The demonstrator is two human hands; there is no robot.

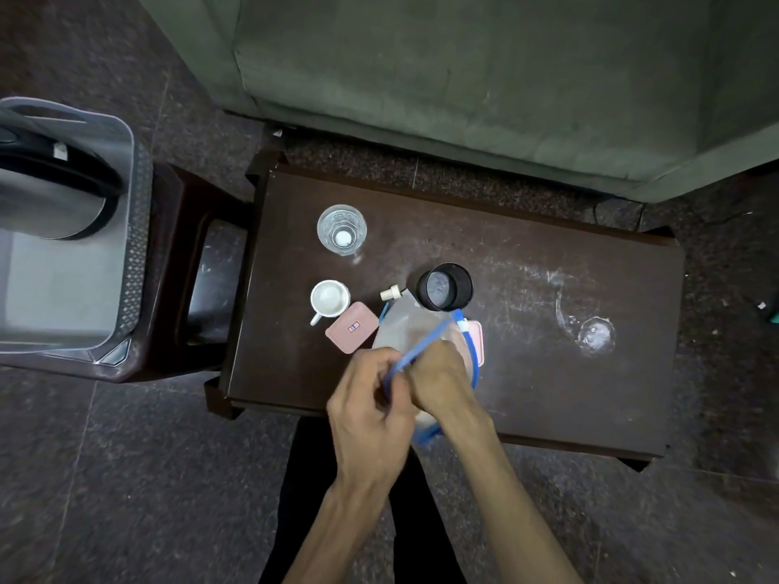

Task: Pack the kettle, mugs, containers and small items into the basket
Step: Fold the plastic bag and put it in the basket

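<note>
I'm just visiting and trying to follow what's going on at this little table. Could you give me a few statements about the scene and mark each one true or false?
1. The kettle is already in the grey basket. True.
2. The white mug lies tipped on its side. False: it stands upright on the dark table, mouth up.
3. Both hands are on the clear container with blue clips. True: the left hand and right hand meet over it.
4. The drinking glass is in the basket. False: it stands on the table, behind the mug.
5. The pink box sits beside the mug. True.
</note>
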